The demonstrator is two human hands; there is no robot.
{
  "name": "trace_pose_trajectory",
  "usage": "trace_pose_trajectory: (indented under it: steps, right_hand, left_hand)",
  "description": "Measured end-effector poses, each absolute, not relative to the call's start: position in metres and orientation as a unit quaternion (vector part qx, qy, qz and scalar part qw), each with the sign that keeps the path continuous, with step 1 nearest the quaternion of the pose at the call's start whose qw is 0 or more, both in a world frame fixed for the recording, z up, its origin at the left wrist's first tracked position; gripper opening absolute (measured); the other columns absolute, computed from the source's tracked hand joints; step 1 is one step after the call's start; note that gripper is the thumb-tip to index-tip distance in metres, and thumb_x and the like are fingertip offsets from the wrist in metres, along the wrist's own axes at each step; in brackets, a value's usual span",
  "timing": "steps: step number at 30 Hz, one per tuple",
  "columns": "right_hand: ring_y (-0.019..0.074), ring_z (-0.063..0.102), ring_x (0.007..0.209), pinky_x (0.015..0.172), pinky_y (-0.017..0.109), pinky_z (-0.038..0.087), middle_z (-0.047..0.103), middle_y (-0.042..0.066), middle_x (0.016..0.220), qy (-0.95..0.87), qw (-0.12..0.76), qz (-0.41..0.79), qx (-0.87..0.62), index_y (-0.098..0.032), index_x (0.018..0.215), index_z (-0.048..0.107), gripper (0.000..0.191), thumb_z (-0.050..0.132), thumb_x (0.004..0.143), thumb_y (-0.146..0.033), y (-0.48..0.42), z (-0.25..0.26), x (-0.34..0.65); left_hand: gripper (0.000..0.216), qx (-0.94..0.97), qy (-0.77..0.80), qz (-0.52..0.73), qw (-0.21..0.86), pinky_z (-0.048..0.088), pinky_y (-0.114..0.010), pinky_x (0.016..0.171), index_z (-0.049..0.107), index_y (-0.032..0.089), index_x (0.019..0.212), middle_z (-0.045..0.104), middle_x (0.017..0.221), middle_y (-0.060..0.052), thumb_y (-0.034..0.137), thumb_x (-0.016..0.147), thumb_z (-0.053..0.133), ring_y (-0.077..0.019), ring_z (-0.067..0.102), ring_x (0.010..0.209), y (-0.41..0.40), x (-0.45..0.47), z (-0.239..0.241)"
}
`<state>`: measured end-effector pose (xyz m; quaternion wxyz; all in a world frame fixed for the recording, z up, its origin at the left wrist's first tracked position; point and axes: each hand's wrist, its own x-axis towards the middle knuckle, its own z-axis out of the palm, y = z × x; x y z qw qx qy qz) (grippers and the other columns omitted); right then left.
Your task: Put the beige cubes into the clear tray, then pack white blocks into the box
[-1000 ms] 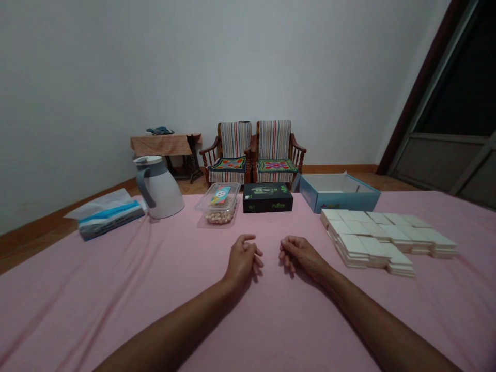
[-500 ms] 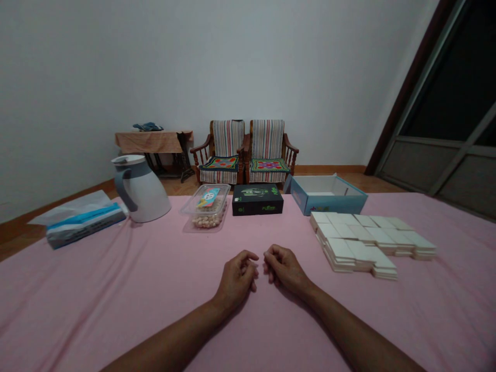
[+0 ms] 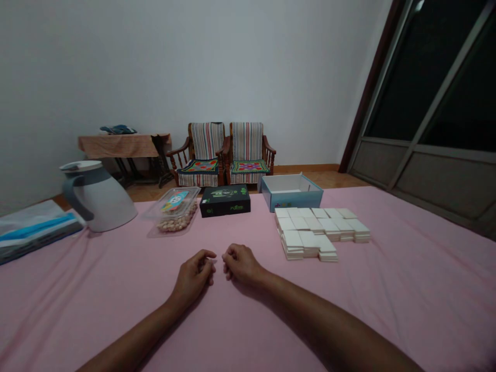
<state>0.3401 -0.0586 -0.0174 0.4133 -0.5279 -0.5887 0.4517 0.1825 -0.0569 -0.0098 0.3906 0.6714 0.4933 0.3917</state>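
Observation:
My left hand (image 3: 192, 276) and my right hand (image 3: 241, 265) rest side by side on the pink tablecloth (image 3: 116, 289), both with fingers curled under and nothing in them. Their knuckles are a small gap apart. To the right of my right hand lie several low stacks of white cards (image 3: 318, 232), laid out in rows. Behind the cards stands an open blue box (image 3: 291, 191). A black box (image 3: 225, 200) and a clear plastic tub of nuts (image 3: 174, 214) sit farther back, ahead of my hands.
A white jug with a grey handle (image 3: 95, 195) stands at the back left, beside a blue and white packet (image 3: 33, 232). Beyond the table are two striped armchairs (image 3: 225, 154), a small side table (image 3: 122, 147) and a dark glass door (image 3: 437, 103) on the right.
My view has swung to the right, so everything on the table has shifted left in the picture. My hands have drawn closer together and stay curled on the cloth.

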Motion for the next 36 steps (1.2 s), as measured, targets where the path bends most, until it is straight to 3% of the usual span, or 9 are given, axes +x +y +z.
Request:
trace_pose_trajectory:
  steps: [4,9,16,20,23,26,30,36]
  right_hand:
    - [0.0135,0.057,0.063,0.057,0.023,0.035,0.066,0.004,0.07,-0.762,0.284,0.29,-0.505,-0.016,0.074,0.058,0.01,0.055,0.081,-0.022,-0.086,0.002,0.386]
    - [0.0149,0.055,0.066,0.057,0.024,0.029,0.067,0.007,0.076,-0.82,0.205,0.212,-0.491,-0.015,0.083,0.062,0.014,0.052,0.085,-0.024,-0.112,0.013,0.451]
    - [0.0118,0.05,0.065,0.059,0.023,0.031,0.06,0.002,0.071,-0.766,0.347,0.182,-0.509,-0.017,0.079,0.056,0.015,0.045,0.089,-0.019,-0.12,-0.02,0.477]
    - [0.0124,0.05,0.068,0.063,0.024,0.031,0.06,0.002,0.075,-0.783,0.357,0.162,-0.484,-0.018,0.079,0.055,0.009,0.049,0.086,-0.017,-0.121,-0.028,0.475]
    - [0.0124,0.05,0.068,0.062,0.024,0.031,0.06,0.001,0.076,-0.786,0.356,0.167,-0.478,-0.018,0.079,0.054,0.008,0.049,0.085,-0.016,-0.12,-0.026,0.475]
    - [0.0128,0.051,0.069,0.062,0.025,0.031,0.06,0.001,0.076,-0.783,0.354,0.173,-0.481,-0.018,0.079,0.054,0.008,0.049,0.085,-0.016,-0.12,-0.024,0.477]
    - [0.013,0.05,0.07,0.063,0.025,0.031,0.06,0.002,0.077,-0.782,0.357,0.177,-0.479,-0.018,0.08,0.053,0.007,0.049,0.085,-0.017,-0.121,-0.025,0.477]
    - [0.013,0.051,0.072,0.066,0.025,0.033,0.059,0.002,0.079,-0.779,0.365,0.186,-0.475,-0.018,0.081,0.053,0.006,0.049,0.086,-0.018,-0.12,-0.028,0.475]
  left_hand:
    - [0.024,0.672,0.51,0.382,0.378,0.037,-0.02,0.041,0.058,0.018,0.086,0.06,0.059,0.002,0.04,0.076,0.054,-0.0118,0.054,0.044,-0.056,0.185,-0.009]
    - [0.023,0.674,0.53,0.369,0.358,0.034,-0.02,0.038,0.059,0.018,0.072,0.052,0.045,0.005,0.041,0.07,0.058,-0.0113,0.047,0.036,-0.049,0.196,-0.004]
    - [0.017,0.702,0.534,0.349,0.317,0.04,-0.021,0.044,0.063,0.019,0.071,0.059,0.052,0.003,0.035,0.069,0.058,-0.013,0.056,0.044,-0.042,0.241,0.004]
    - [0.018,0.72,0.523,0.321,0.324,0.036,-0.02,0.034,0.061,0.018,0.078,0.06,0.056,0.004,0.034,0.074,0.054,-0.0107,0.052,0.035,-0.026,0.283,0.011]
    - [0.015,0.734,0.511,0.314,0.318,0.04,-0.019,0.036,0.059,0.017,0.084,0.06,0.064,0.004,0.03,0.081,0.053,-0.0108,0.059,0.043,-0.003,0.317,0.017]
    - [0.017,0.747,0.507,0.309,0.298,0.049,-0.022,0.047,0.06,0.015,0.094,0.062,0.075,0.001,0.03,0.088,0.052,-0.0105,0.062,0.053,0.024,0.345,0.02]
    - [0.033,0.769,0.5,0.31,0.251,0.054,-0.038,0.078,0.055,0.016,0.117,0.061,0.113,-0.008,0.035,0.09,0.056,-0.0183,0.062,0.093,0.059,0.366,0.02]
    - [0.035,0.827,0.441,0.318,0.142,0.053,-0.042,0.084,0.054,0.017,0.12,0.057,0.122,-0.009,0.034,0.09,0.056,-0.0206,0.06,0.101,0.094,0.391,0.035]
